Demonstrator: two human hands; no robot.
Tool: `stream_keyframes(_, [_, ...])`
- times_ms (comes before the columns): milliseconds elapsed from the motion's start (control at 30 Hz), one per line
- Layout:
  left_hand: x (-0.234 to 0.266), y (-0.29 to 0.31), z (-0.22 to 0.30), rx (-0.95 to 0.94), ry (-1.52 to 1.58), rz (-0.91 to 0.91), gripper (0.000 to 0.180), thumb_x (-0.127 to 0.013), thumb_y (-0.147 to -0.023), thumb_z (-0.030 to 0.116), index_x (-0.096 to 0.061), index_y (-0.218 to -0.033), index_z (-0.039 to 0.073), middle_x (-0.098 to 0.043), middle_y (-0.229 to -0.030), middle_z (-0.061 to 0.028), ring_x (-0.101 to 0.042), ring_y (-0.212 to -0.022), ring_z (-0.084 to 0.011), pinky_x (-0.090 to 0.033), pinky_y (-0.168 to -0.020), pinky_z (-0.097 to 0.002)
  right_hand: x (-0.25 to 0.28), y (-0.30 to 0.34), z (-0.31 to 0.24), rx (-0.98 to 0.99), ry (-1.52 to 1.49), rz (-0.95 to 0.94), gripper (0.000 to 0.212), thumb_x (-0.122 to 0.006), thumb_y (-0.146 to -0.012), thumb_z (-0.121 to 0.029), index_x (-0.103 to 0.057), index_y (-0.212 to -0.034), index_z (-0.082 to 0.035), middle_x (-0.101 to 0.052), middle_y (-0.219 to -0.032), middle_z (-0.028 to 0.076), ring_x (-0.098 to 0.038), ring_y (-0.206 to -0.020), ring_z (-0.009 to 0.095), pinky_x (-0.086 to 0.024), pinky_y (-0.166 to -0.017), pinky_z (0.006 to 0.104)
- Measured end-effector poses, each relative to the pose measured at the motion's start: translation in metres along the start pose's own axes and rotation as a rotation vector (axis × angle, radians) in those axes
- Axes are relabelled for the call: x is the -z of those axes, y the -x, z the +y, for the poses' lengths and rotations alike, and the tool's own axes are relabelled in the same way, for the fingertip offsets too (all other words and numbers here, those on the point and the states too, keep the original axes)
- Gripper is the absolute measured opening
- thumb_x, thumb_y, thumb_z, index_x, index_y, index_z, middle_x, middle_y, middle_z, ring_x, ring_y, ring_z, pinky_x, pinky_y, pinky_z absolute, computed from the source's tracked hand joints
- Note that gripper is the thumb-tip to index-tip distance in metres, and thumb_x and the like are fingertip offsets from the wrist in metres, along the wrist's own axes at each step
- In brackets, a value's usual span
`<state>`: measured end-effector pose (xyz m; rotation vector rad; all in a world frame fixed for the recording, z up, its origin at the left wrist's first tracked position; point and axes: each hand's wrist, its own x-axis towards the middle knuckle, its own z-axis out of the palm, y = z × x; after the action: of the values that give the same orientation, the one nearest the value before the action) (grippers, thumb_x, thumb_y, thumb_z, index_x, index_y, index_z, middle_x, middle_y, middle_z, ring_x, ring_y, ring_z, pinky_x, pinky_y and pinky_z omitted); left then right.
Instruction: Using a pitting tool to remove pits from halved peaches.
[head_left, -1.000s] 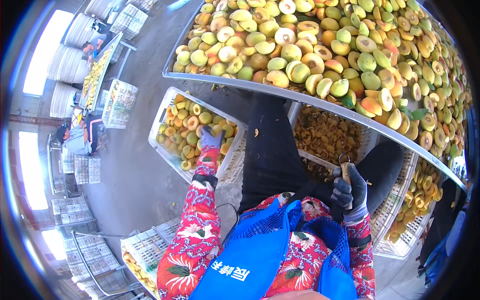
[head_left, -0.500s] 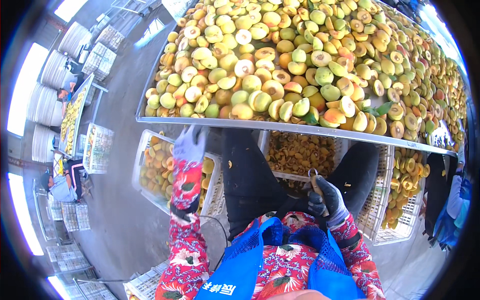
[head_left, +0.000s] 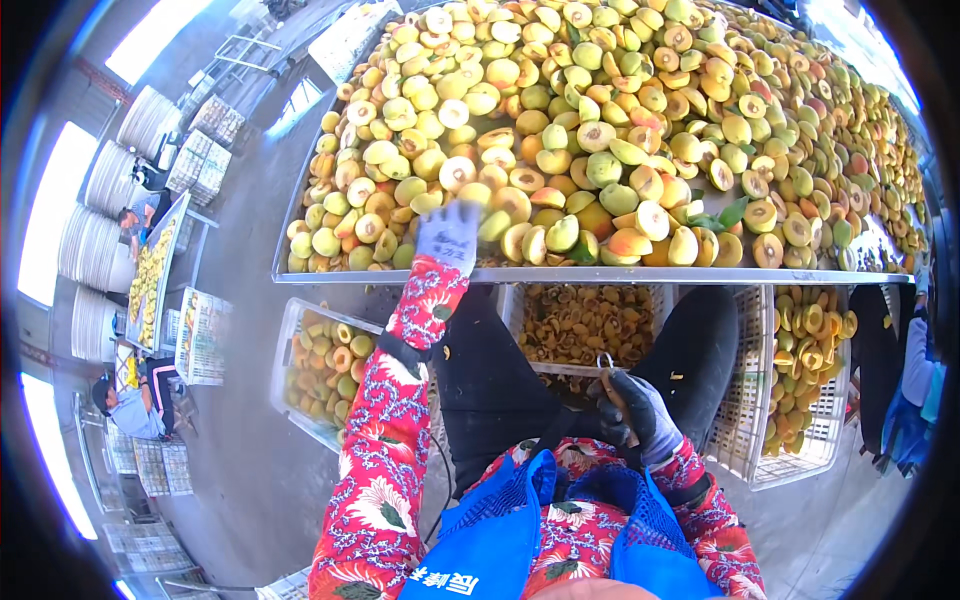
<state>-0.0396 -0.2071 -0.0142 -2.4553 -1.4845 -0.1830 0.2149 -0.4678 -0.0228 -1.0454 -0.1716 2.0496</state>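
My left hand (head_left: 449,238), in a pale grey glove, reaches over the near edge of a metal-rimmed table (head_left: 600,274) heaped with halved yellow-green peaches (head_left: 597,136). Its fingertips lie against the fruit and are smeared by motion, so their grip does not show. Low in front of my body, my right hand (head_left: 640,412), in a grey glove with dark fingers, is closed round the handle of a pitting tool (head_left: 618,397). A small metal loop forms the tool's upper end.
Under the table edge stand a white crate (head_left: 292,385) of peach halves at left, a crate (head_left: 514,312) of small brownish pieces between my legs, and another crate (head_left: 745,400) of halves at right. A person (head_left: 915,380) is at far right; others work at a farther table.
My left hand has moved from above the left crate up and right onto the peaches. The right hand stays low with the pitting tool, and the view has shifted slightly.
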Motion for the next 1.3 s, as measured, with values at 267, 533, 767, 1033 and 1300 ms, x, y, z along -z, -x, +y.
stream_keyframes(267, [0.057, 0.059, 0.058, 0.524, 1.876, -0.133, 0.034, -0.058, -0.088, 0.022, -0.053, -0.116, 0.003, -0.061, -0.092, -0.0084, -0.059, -0.067, -0.0127, -0.048, -0.056, -0.0241, -0.027, 0.001, -0.008, 0.404, 0.771, 0.154, 0.024, -0.051, -0.095, -0.023, -0.052, -0.097, 0.000, -0.060, -0.065, 0.010, -0.061, -0.058, 0.021, -0.044, -0.051, 0.0309])
stream_keyframes(533, [0.054, 0.107, 0.125, 0.552, 2.173, -0.380, 0.038, -0.049, -0.097, 0.034, -0.052, -0.120, 0.003, -0.064, -0.104, -0.0100, -0.063, -0.091, -0.0176, -0.052, -0.079, -0.0301, -0.050, 0.002, -0.006, 0.720, 1.170, 0.166, 0.023, -0.058, -0.090, -0.019, -0.048, -0.095, 0.001, -0.058, -0.063, 0.022, -0.059, -0.058, 0.041, -0.043, -0.050, 0.0496])
stream_keyframes(767, [0.045, 0.123, 0.138, 0.357, 1.723, -0.262, 0.030, -0.058, -0.092, 0.020, -0.055, -0.115, 0.002, -0.065, -0.097, -0.0103, -0.063, -0.087, -0.0171, -0.051, -0.077, -0.0295, -0.047, 0.005, 0.003, 0.603, 1.314, 0.259, 0.028, -0.056, -0.090, -0.024, -0.051, -0.099, 0.003, -0.054, -0.058, 0.020, -0.058, -0.053, 0.039, -0.043, -0.046, 0.0482])
stream_keyframes(1033, [0.039, 0.130, 0.157, 0.236, 1.234, -0.077, 0.025, -0.049, -0.096, 0.022, -0.061, -0.103, 0.001, -0.066, -0.086, -0.0094, -0.063, -0.078, -0.0171, -0.050, -0.072, -0.0303, -0.042, 0.001, 0.010, 0.480, 1.209, 0.162, 0.025, -0.051, -0.094, -0.023, -0.055, -0.101, 0.000, -0.059, -0.072, 0.020, -0.060, -0.059, 0.033, -0.047, -0.052, 0.0401])
stream_keyframes(1300, [0.042, 0.130, 0.178, 0.420, 1.192, -0.114, 0.033, -0.041, -0.099, 0.026, -0.064, -0.097, 0.002, -0.066, -0.079, -0.0149, -0.066, -0.073, -0.0261, -0.051, -0.069, -0.0339, -0.026, 0.008, -0.006, 0.020, 0.609, -0.047, 0.043, -0.044, -0.098, -0.042, -0.055, -0.090, -0.001, -0.053, -0.064, 0.001, -0.050, -0.051, 0.009, -0.042, -0.046, 0.0251])
